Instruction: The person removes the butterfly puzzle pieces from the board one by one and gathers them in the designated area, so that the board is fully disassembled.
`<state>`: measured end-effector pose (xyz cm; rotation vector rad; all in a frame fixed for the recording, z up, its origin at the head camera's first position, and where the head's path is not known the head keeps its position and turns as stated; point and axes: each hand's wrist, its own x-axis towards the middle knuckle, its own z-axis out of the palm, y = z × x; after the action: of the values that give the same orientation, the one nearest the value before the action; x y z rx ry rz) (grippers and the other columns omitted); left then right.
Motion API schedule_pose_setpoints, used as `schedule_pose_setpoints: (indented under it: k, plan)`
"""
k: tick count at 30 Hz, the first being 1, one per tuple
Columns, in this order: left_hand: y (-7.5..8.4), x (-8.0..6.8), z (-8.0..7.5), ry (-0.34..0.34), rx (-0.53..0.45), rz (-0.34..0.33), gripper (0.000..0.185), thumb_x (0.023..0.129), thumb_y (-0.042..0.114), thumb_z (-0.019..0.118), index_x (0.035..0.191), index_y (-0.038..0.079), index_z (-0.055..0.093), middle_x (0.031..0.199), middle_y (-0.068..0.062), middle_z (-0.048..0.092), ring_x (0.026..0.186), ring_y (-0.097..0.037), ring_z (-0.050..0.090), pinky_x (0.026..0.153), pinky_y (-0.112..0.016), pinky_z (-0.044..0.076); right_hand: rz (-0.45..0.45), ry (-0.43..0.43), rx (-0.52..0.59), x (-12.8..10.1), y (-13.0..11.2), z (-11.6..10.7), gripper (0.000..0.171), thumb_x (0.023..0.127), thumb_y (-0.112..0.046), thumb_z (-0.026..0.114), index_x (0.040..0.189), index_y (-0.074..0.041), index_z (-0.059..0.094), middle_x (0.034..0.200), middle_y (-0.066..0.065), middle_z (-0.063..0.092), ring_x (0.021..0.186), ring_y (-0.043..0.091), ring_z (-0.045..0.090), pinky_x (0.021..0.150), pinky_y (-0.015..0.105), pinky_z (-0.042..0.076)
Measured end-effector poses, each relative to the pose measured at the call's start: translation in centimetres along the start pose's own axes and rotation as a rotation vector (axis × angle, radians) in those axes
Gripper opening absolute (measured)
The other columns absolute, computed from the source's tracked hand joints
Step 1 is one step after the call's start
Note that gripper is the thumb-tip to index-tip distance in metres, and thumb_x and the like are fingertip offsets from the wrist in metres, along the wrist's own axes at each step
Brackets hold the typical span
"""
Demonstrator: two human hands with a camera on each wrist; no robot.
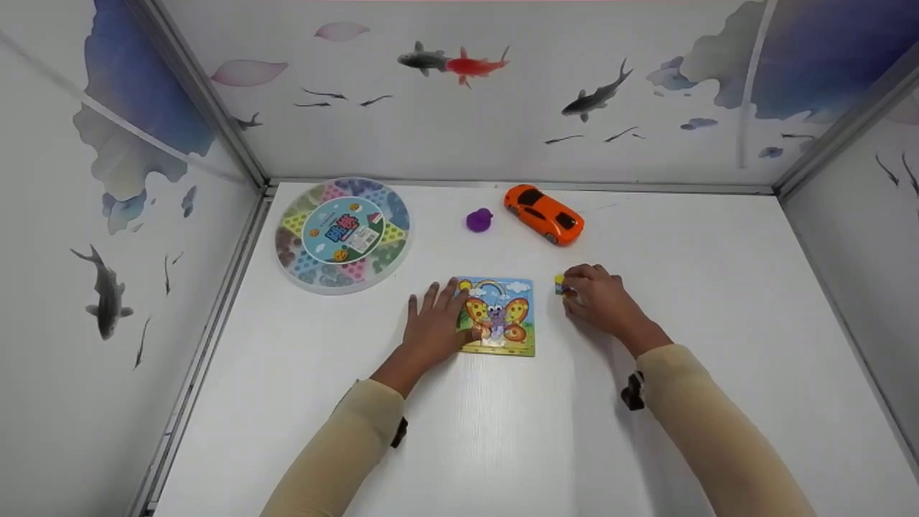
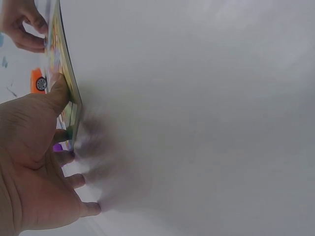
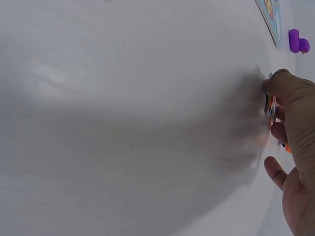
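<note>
The left hand (image 1: 431, 327) presses flat, fingers spread, on the butterfly puzzle (image 1: 498, 317) lying on the worktop (image 1: 502, 431); just right of it, the right hand (image 1: 598, 298) pinches a small puzzle piece (image 1: 559, 284), best lifted with a firm pinch.

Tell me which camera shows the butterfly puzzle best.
The head view. It shows the butterfly puzzle from above, whole picture visible, with the left hand resting on its left edge. The left wrist view catches only its thin edge side-on; the right wrist view shows just a corner.
</note>
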<state>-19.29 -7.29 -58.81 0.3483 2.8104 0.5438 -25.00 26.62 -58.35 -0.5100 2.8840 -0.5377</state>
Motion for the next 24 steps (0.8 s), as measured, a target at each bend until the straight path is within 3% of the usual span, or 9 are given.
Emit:
schedule_pose_setpoints:
  k: [15, 24]
  plan:
    - [0.14, -0.18, -0.48, 0.007, -0.046, 0.013, 0.084, 0.104, 0.055, 0.073, 0.172, 0.017, 0.04, 0.185, -0.01, 0.024, 0.172, -0.042, 0.017, 0.135, -0.076, 0.013, -0.006, -0.014, 0.014, -0.64, 0.24, -0.13, 0.039, 0.107, -0.024, 0.074, 0.142, -0.006, 0.073, 0.151, 0.013, 0.063, 0.142, 0.037, 0.057, 0.12, 0.069, 0.046]
    - [-0.11, 0.16, -0.12, -0.027, -0.071, 0.01, 0.089, 0.104, 0.056, 0.071, 0.174, 0.014, 0.036, 0.187, -0.011, 0.019, 0.173, -0.044, 0.011, 0.135, -0.077, 0.007, 0.013, 0.024, 0.064, -0.97, -0.26, -0.06, 0.042, 0.105, -0.028, 0.075, 0.143, -0.011, 0.07, 0.157, 0.013, 0.059, 0.15, 0.04, 0.048, 0.124, 0.072, 0.042]
